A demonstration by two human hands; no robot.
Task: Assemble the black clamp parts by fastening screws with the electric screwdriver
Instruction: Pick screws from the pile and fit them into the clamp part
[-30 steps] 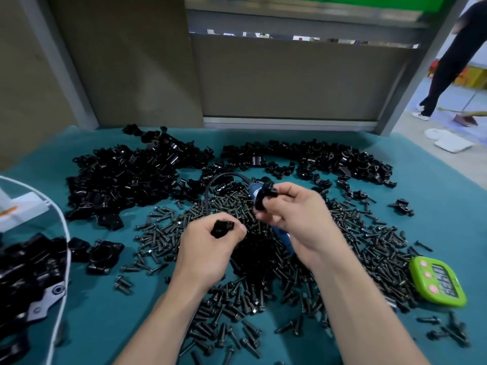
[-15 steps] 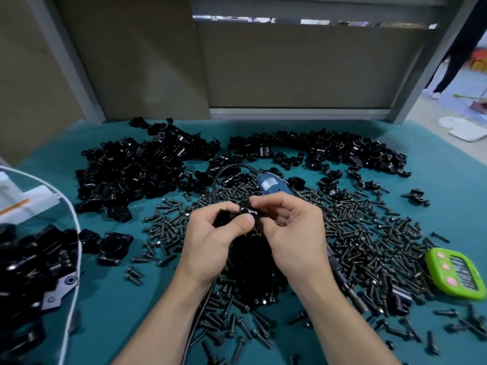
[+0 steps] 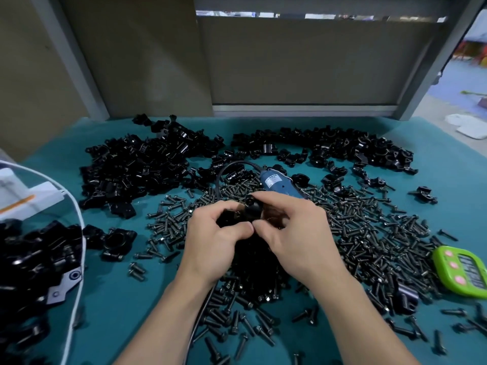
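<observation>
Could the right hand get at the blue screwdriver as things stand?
Probably yes: the screwdriver lies in the open just beyond the right hand, which must first release the clamp parts.

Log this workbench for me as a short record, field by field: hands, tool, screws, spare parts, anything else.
left hand: grips the clamp parts
right hand: pinches the same clamp parts
electric screwdriver: lies unheld beyond the hands
screws: loose, spread over the teal table
spare clamp pieces: heaped at the far side
timer: green, at the right edge
</observation>
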